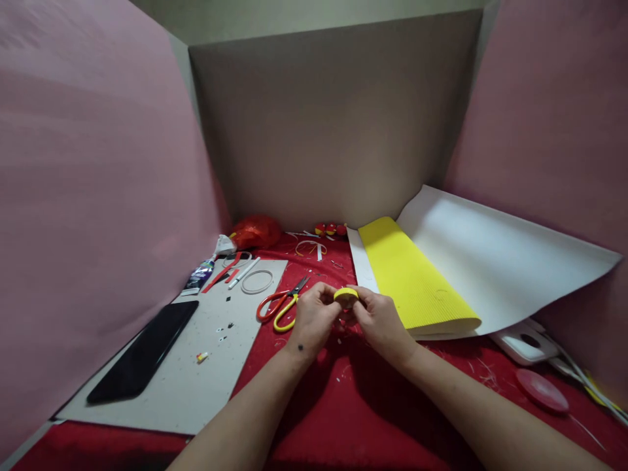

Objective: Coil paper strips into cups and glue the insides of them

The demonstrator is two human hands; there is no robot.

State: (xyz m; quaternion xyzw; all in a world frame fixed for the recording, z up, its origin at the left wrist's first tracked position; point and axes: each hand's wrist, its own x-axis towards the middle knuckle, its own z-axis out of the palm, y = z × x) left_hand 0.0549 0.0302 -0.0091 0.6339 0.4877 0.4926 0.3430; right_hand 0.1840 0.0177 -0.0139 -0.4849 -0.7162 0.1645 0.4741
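Note:
My left hand (314, 319) and my right hand (380, 322) meet over the red cloth at the centre of the view. Between their pinched fingertips sits a small yellow ring (346, 296) of rolled paper strip. Both hands grip it from opposite sides, fingers curled. Red-and-yellow scissors (280, 307) lie just left of my left hand, partly on the grey board (206, 366).
A black phone (144, 350), a glue tube (199, 277), a white pen and white ring (256, 282) lie on the grey board. Yellow (415, 281) and white (495, 261) sheets curl at right. A red lid (542, 390) and white device (524, 343) sit far right. Cardboard walls enclose the space.

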